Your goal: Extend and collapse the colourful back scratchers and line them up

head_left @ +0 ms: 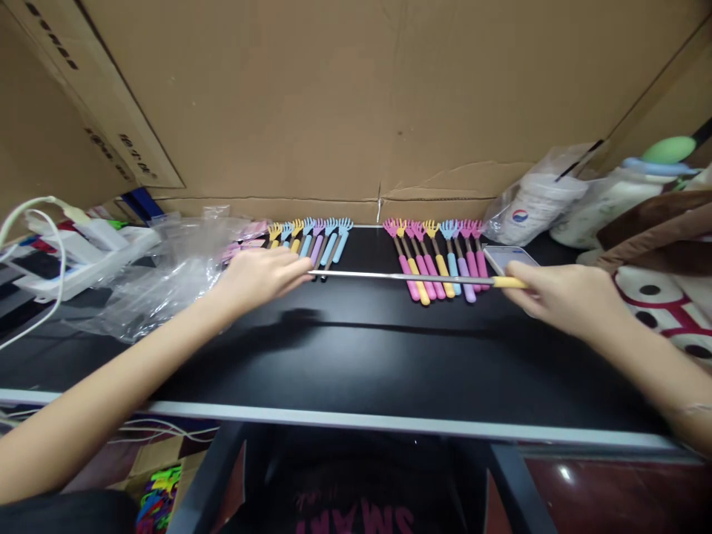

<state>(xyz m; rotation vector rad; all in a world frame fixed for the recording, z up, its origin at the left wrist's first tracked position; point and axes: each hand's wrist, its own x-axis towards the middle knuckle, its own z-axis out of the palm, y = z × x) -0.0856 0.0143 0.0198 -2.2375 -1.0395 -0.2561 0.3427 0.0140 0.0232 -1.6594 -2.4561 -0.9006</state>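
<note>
Between my two hands a telescopic back scratcher [389, 276] is stretched out level above the black table, its metal rod drawn long. My right hand [556, 293] is closed round its yellow handle. At the other end my left hand [264, 278] grips the tip, and its fingers hide the claw. Behind the rod, a row of back scratchers [428, 259] with pink, yellow, blue and purple handles lies on the right. A second group of back scratchers [317, 241] lies to the left, partly covered by my left hand.
Clear plastic bags [167, 274] and a white power strip [83, 252] with cables lie on the left. A phone [509, 257], a white Pepsi cup [537, 211] in a bag and a bottle [612, 200] stand or lie at right. Cardboard [334, 96] walls the back; the table's edge [356, 421] is pale.
</note>
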